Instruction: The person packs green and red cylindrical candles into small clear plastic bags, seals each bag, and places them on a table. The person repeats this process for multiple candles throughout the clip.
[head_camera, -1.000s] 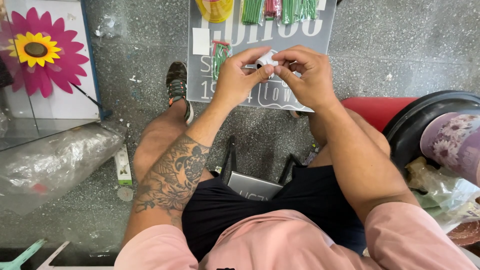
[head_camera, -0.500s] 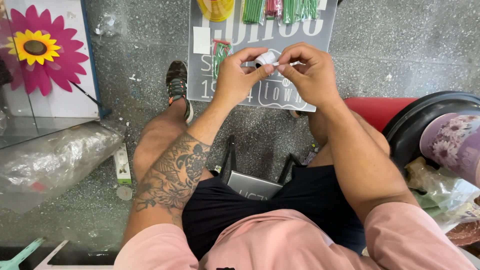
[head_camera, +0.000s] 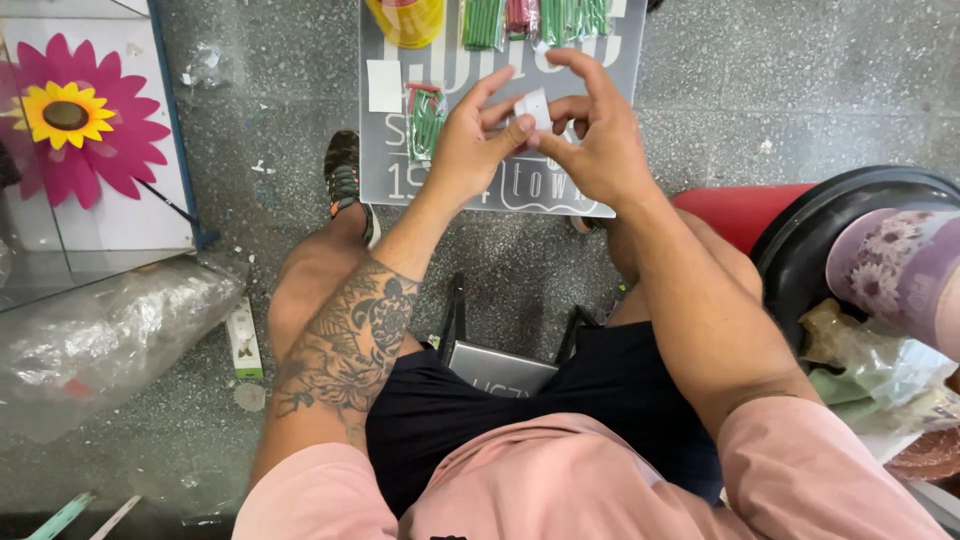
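Observation:
My left hand (head_camera: 470, 145) and my right hand (head_camera: 595, 140) meet over a grey printed board (head_camera: 400, 170) that lies on the floor in front of my knees. Between their fingertips they pinch a small white piece (head_camera: 533, 107), folded or bent. On the board lie a small bundle of green sticks (head_camera: 427, 120), a white square (head_camera: 384, 85), more green stick bundles (head_camera: 483, 22) along its far edge and a yellow roll (head_camera: 405, 18).
A pink and yellow paper flower (head_camera: 70, 120) lies on a white sheet at the left. Crumpled clear plastic (head_camera: 100, 335) sits lower left. A black tub (head_camera: 850, 230) with a flowered roll (head_camera: 900, 275) stands at the right, next to something red (head_camera: 740, 210).
Both hands have stayed over the board. The fingers have shifted on the small white piece, and the right hand's fingers are now spread wider above it.

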